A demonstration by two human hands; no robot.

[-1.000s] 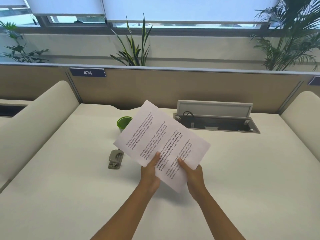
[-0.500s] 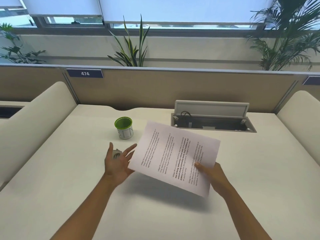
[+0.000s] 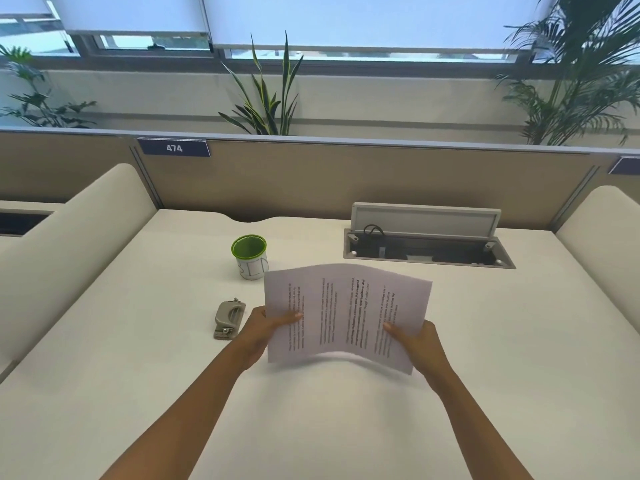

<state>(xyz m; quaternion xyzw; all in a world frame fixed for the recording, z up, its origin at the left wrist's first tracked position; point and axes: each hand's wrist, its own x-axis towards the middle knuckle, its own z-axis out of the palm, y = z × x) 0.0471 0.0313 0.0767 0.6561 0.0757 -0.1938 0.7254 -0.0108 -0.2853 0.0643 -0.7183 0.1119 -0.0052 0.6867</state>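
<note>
Sheet: the printed sheet [image 3: 346, 308] hangs just above the tabletop [image 3: 502, 368], bowed up the middle, long axis left to right.
Left grip: the left hand [image 3: 265, 329] pinches its left edge, thumb on top.
Right grip: the right hand [image 3: 417, 337] pinches the right edge likewise.
Punch: the hole punch [image 3: 229, 319] lies just left of the left hand, not touching.
Nearer: the left hand, I'd judge.

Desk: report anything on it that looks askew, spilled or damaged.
Nothing spilled or damaged. The paper, held by the left hand and right hand, bows up in the middle, its print running sideways. The hole punch lies skewed, and the cable hatch lid at the back stands open.
</note>
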